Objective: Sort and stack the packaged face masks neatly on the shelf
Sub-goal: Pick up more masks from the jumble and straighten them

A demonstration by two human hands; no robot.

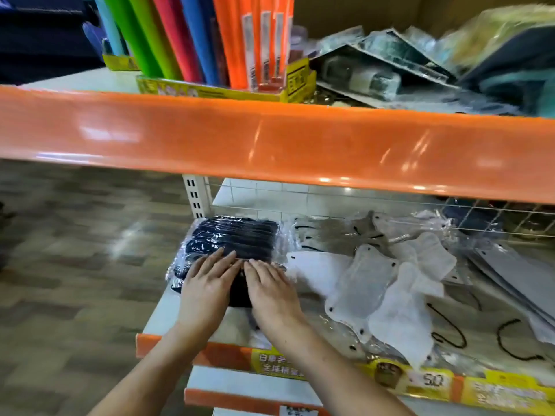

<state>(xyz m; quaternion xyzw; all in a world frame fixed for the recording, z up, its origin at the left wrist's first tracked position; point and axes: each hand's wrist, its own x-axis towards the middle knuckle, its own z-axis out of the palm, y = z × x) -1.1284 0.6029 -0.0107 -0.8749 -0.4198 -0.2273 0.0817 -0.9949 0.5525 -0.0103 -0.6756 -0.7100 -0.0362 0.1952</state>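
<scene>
**Black masks under both palms at the shelf's left end**

Packaged black face masks (237,238) lie stacked in clear wrap at the left end of the white shelf (162,313), close to the slotted upright post (196,195). Both hands lie flat on the near part of the stack, side by side and nearly touching. The left hand (207,280) has straight fingers pointing far and right; the right hand (270,283) has straight fingers pointing far and left. Neither curls round anything.

To the right, loose white and grey packaged masks (387,283) lie scattered and overlapping across the shelf, with black ear loops (450,331) showing near the front edge. Yellow price labels (432,379) run along the orange front strip. Above, an orange-edged upper shelf (270,139) carries coloured paper rolls (192,37) in a yellow box.
</scene>
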